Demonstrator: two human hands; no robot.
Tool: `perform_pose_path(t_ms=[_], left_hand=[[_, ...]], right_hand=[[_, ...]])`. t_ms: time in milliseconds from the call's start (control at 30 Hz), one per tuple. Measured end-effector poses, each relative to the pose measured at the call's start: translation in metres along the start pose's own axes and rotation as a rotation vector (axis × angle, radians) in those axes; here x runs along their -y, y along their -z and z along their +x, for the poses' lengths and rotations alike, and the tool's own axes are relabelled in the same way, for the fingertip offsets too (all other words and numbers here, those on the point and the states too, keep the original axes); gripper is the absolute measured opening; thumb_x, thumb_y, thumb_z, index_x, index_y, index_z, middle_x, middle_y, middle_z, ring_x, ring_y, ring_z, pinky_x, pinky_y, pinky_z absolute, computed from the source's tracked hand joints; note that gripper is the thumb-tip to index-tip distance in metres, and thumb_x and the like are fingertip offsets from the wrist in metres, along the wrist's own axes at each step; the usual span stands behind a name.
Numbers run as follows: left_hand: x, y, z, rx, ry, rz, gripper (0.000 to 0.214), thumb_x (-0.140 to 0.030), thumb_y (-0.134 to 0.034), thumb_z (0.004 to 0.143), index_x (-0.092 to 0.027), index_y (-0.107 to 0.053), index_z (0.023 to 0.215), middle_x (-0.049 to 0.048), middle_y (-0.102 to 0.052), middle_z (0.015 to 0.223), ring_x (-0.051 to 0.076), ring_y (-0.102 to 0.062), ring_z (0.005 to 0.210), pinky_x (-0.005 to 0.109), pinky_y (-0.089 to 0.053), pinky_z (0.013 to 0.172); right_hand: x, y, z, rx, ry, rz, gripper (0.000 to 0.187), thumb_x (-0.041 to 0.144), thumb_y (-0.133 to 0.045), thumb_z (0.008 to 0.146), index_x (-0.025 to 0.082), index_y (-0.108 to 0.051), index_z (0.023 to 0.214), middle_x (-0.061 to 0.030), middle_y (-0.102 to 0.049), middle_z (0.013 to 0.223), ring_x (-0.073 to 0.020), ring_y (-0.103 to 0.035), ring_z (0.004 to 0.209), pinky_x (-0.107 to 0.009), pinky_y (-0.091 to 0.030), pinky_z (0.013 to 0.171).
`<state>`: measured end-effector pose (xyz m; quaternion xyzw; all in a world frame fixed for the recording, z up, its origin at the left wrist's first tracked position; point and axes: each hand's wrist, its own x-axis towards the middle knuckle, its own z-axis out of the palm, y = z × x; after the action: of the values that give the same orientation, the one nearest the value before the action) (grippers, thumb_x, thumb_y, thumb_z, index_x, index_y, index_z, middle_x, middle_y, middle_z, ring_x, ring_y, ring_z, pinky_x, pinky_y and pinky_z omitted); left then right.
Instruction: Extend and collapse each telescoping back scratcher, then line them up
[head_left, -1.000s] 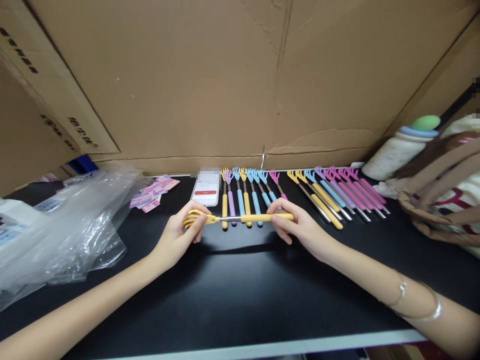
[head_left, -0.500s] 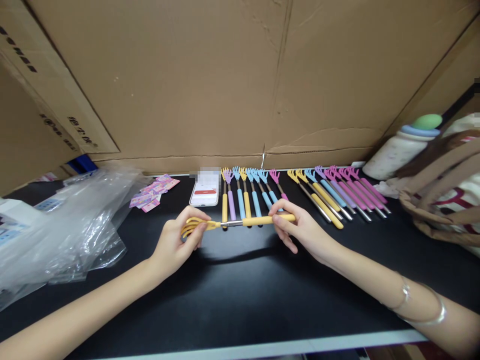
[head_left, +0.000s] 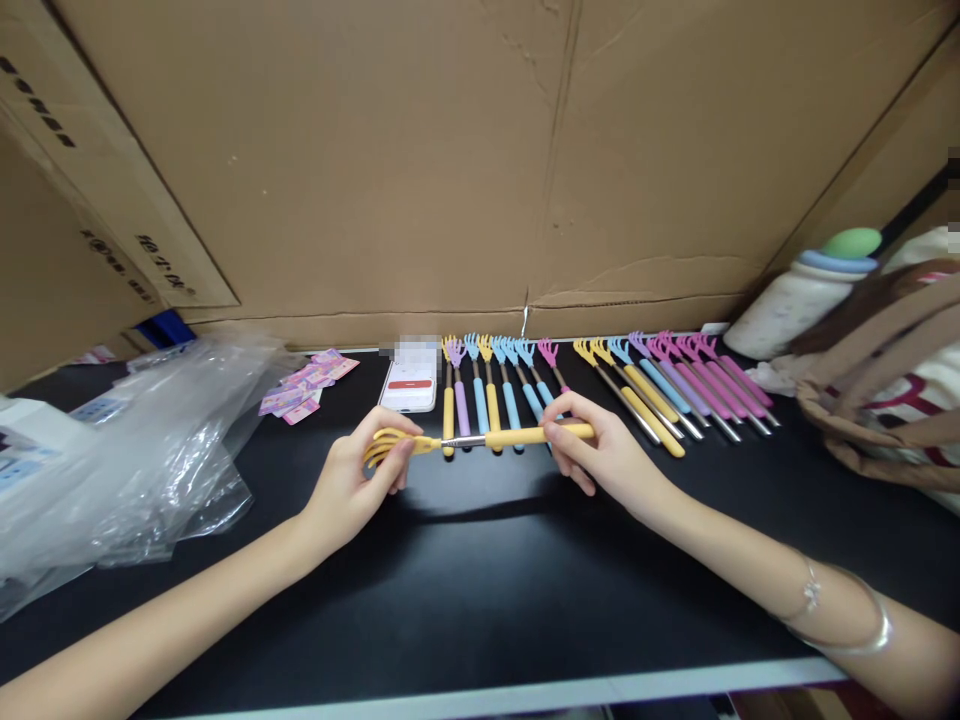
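Observation:
Between my two hands a yellow back scratcher (head_left: 517, 437) is held level above the black tabletop, its claw to the left and a short length of metal rod bare in the middle. My left hand (head_left: 364, 470) pinches the claw end between thumb and fingers. The far part of the yellow handle is gripped by my right hand (head_left: 596, 445), which wears bangles further up the arm. Behind lies a row of back scratchers (head_left: 480, 395) in yellow, purple, blue and pink, claws toward the wall. Another group of back scratchers (head_left: 675, 395) lies slanted to the right.
Clear plastic bags (head_left: 150, 470) pile up on the left. Pink printed cards (head_left: 309, 385) and a phone (head_left: 409, 378) lie behind my left hand. On the right stand a white bottle (head_left: 799, 305) and a brown-strapped bag (head_left: 847, 410). A cardboard wall (head_left: 465, 170) closes the back.
Both hands keep hold of the yellow back scratcher in nearly the same spot. My right hand has shifted very slightly, and the handle sits a touch higher. The other things stay put.

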<state>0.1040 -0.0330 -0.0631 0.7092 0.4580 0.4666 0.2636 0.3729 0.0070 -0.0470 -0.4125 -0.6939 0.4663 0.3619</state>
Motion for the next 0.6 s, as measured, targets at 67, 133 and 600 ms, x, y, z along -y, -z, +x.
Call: perform_pose_path(t_ms=[67,133,600], left_hand=[[-0.0008,0.0,0.0007,0.002,0.013,0.0,0.014,-0.032,-0.046,0.091,-0.018,-0.049,0.092,-0.0058,-0.05,0.053,0.009,-0.05,0.044,0.019,-0.042,0.047],[-0.0012,0.0003,0.0008,0.003,0.02,0.001,0.015,-0.032,-0.046,0.091,-0.018,-0.049,0.092,-0.0057,-0.05,0.053,0.009,-0.051,0.045,0.019,-0.042,0.048],[-0.0049,0.0006,0.0038,0.035,0.055,-0.011,0.016,-0.033,-0.046,0.09,-0.018,-0.05,0.091,-0.0063,-0.048,0.051,0.01,-0.049,0.045,0.021,-0.04,0.051]], right_hand=[[-0.0012,0.0005,0.0001,-0.006,0.0,-0.034,0.028,0.047,-0.053,0.085,0.02,-0.046,0.084,0.0089,-0.048,0.049,-0.0036,-0.035,0.031,-0.016,-0.027,0.033],[-0.0032,0.0008,0.0003,-0.004,-0.009,-0.069,0.028,0.048,-0.052,0.085,0.02,-0.046,0.083,0.0086,-0.047,0.049,-0.0038,-0.036,0.032,-0.016,-0.028,0.033],[-0.0083,0.0023,0.0029,0.017,-0.05,-0.15,0.032,0.05,-0.05,0.084,0.019,-0.048,0.077,0.0071,-0.048,0.05,-0.0048,-0.038,0.034,-0.018,-0.03,0.037]])
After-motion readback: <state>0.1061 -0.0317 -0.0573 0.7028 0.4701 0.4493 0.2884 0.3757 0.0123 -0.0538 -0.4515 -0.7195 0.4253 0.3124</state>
